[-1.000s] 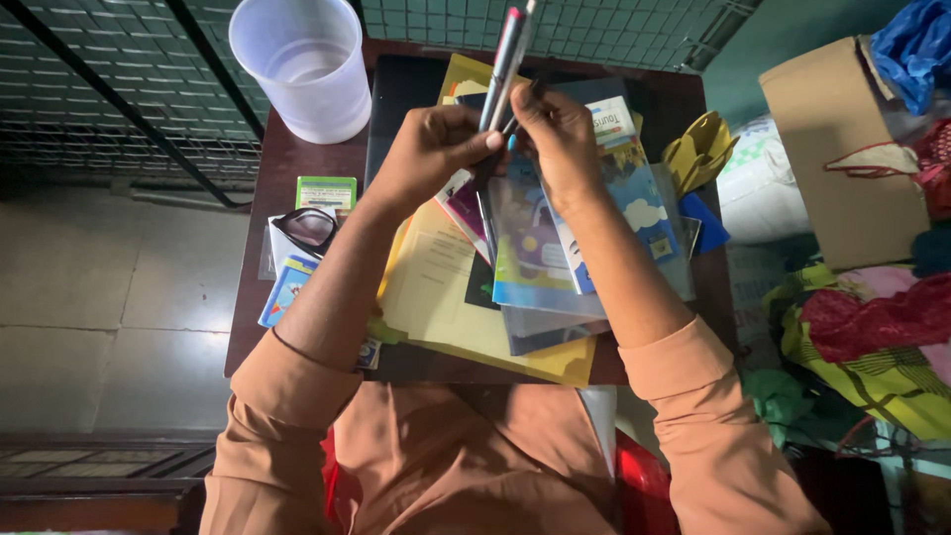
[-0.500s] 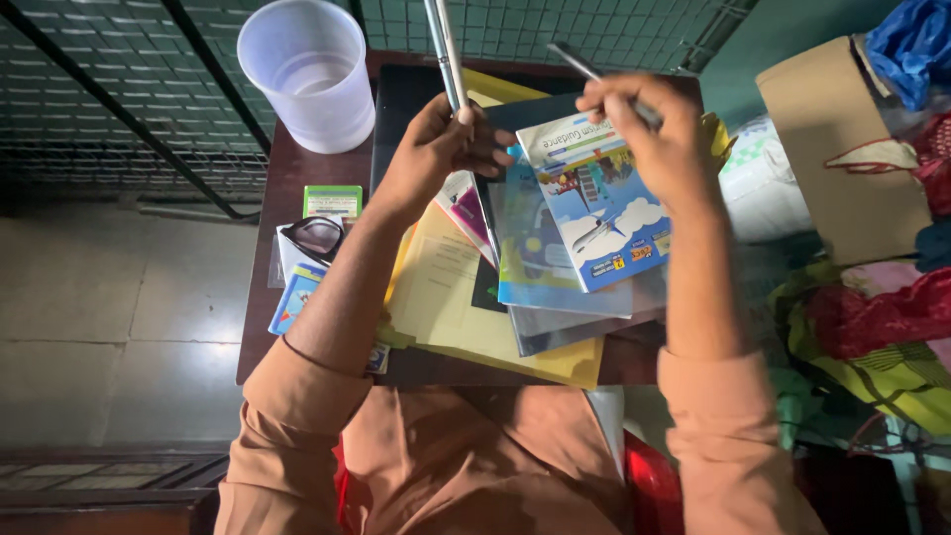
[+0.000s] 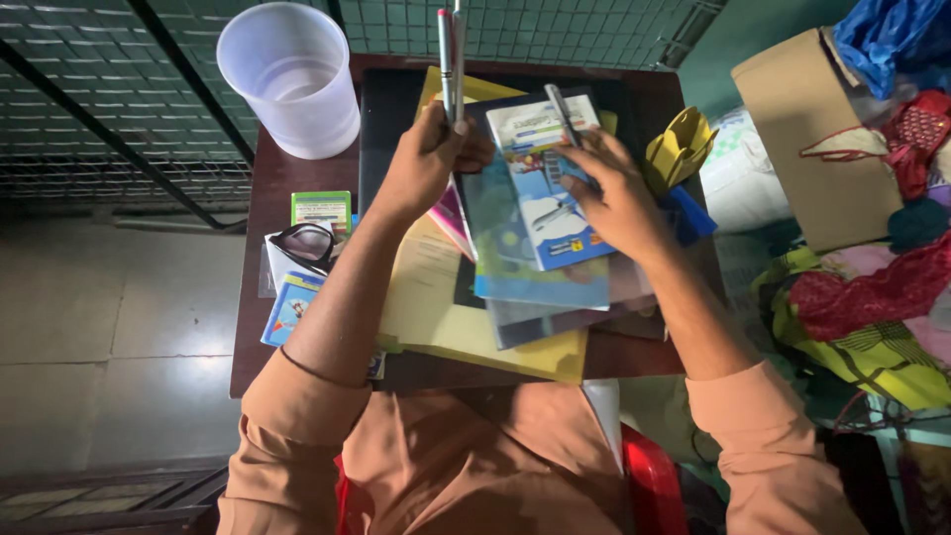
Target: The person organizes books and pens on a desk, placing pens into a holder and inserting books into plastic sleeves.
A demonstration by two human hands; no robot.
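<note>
I am watching my right hand (image 3: 619,198) first: its fingers are curling closed around a single dark pen (image 3: 563,111), pinching it low down while the pen is lying across the top booklet (image 3: 543,178), its long axis running from the fingers up and slightly left toward the top of the frame. My left hand (image 3: 424,163), left of centre, is making a closed fist around two more pens (image 3: 451,54), and these are standing nearly vertical in the frame, tips running off the top edge. So the loose pen is sitting to the right of the held pair, near them but apart, tilting a little against their upright line; the right hand is the one nearer to it, already gripping it. Outward from the hands, the booklet is topping a stack of books and a yellow folder (image 3: 466,332) on the dark table (image 3: 260,287). A white cup (image 3: 289,79) is standing at the upper left, glasses (image 3: 303,243) are lying at the left edge, and a cardboard box (image 3: 817,139) is sitting at the upper right.
</note>
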